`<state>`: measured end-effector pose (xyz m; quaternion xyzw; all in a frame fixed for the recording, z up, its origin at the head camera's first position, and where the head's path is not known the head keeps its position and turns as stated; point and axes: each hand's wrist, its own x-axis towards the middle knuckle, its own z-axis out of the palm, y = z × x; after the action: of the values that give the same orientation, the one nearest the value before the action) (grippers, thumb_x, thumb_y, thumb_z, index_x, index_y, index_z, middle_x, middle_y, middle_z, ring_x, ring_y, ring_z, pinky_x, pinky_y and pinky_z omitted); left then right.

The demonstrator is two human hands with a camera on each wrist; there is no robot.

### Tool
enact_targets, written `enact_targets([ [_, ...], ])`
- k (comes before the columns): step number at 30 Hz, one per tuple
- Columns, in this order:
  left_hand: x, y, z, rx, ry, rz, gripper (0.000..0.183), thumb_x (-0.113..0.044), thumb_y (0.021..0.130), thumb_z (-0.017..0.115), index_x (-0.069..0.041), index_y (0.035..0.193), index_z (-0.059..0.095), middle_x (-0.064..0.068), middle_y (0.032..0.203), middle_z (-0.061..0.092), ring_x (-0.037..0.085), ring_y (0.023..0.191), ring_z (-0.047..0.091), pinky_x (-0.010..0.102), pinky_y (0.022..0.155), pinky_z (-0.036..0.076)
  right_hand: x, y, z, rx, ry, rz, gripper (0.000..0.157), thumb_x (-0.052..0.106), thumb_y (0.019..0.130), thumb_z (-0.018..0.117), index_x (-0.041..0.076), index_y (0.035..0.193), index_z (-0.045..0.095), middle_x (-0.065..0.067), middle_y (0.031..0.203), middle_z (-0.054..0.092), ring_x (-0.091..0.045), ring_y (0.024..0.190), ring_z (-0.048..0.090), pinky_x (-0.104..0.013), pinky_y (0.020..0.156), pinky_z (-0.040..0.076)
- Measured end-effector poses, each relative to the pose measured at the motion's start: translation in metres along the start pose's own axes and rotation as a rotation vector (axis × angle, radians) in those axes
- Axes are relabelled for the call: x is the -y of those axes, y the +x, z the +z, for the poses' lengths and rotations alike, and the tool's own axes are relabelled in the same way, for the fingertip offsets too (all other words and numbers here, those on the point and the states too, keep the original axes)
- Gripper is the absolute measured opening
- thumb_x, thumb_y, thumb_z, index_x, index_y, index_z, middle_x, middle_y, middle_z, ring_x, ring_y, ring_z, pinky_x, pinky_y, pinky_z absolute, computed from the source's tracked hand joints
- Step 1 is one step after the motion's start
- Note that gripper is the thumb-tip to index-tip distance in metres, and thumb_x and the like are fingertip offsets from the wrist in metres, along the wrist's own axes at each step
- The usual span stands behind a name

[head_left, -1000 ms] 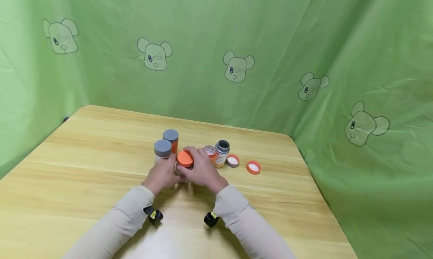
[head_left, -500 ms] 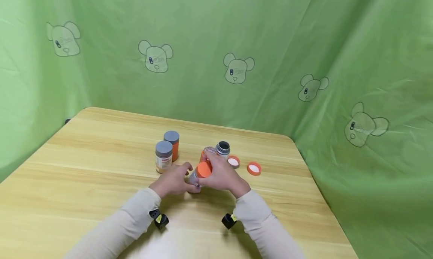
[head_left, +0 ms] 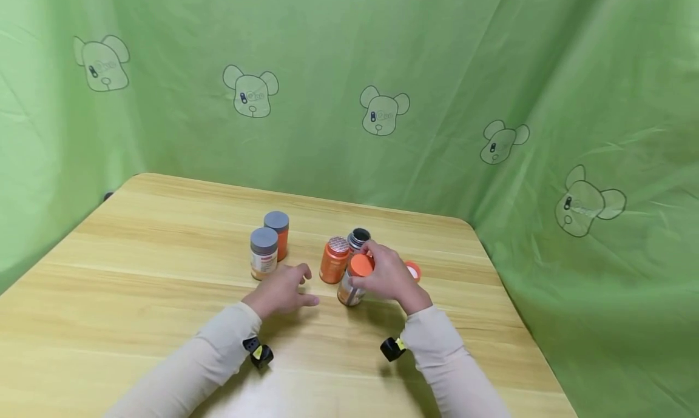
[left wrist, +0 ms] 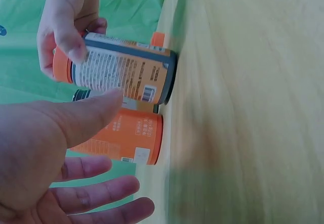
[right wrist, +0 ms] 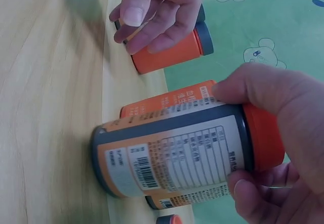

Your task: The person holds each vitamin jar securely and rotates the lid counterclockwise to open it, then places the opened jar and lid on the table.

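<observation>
Right hand (head_left: pixel 390 275) grips the orange-capped bottle (right wrist: pixel 172 155) near its cap, just right of the foil-topped orange bottle (head_left: pixel 334 265). Left hand (head_left: pixel 281 290), left of that landmark, loosely spread, holding nothing. Label (right wrist: pixel 202 155): barcode (right wrist: pixel 144 169), ruled grid, Chinese print, illegible. Uncapped grey bottle (head_left: pixel 358 236), behind-right of landmark, partly hidden.
</observation>
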<state>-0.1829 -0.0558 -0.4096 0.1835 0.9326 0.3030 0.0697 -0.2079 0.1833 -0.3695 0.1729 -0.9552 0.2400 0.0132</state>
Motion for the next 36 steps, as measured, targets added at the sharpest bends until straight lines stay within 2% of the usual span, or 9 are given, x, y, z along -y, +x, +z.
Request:
enact_targets([
  [10,0.001,0.001,-0.001,-0.002,0.003,0.003,0.052,-0.037,0.081,0.079,-0.003,0.115,0.061,0.014,0.109,0.066,0.030,0.100,0.062,0.042,0.083,0.051,-0.001,0.013,0.009,-0.041,0.024,0.035,0.053,0.034,0.071,0.084,0.012,0.109,0.055,-0.003,0.097,0.060,-0.018,0.084,0.055,-0.031,0.070,0.049],
  [24,0.004,0.002,-0.002,-0.011,0.037,0.008,0.050,-0.039,0.081,0.078,-0.004,0.113,0.062,0.011,0.110,0.066,0.027,0.099,0.062,0.040,0.083,0.050,0.003,0.026,0.014,-0.071,0.061,0.017,0.053,0.032,0.073,0.085,0.012,0.113,0.057,-0.005,0.106,0.061,-0.021,0.091,0.057,-0.036,0.078,0.050],
  [32,0.005,0.000,-0.004,-0.018,0.033,0.004,0.049,-0.037,0.081,0.079,-0.003,0.112,0.062,0.013,0.110,0.066,0.028,0.099,0.063,0.041,0.082,0.050,0.007,0.022,-0.001,0.031,-0.049,0.120,0.055,0.027,0.070,0.083,0.011,0.114,0.055,-0.007,0.097,0.057,-0.022,0.084,0.055,-0.034,0.070,0.049],
  [36,0.007,-0.001,-0.004,-0.020,0.041,0.004,0.048,-0.037,0.081,0.078,-0.003,0.112,0.062,0.013,0.110,0.066,0.028,0.099,0.063,0.041,0.083,0.050,0.006,0.022,-0.005,0.018,-0.073,0.171,0.055,0.028,0.071,0.083,0.009,0.114,0.054,-0.009,0.098,0.056,-0.024,0.084,0.055,-0.036,0.069,0.049],
])
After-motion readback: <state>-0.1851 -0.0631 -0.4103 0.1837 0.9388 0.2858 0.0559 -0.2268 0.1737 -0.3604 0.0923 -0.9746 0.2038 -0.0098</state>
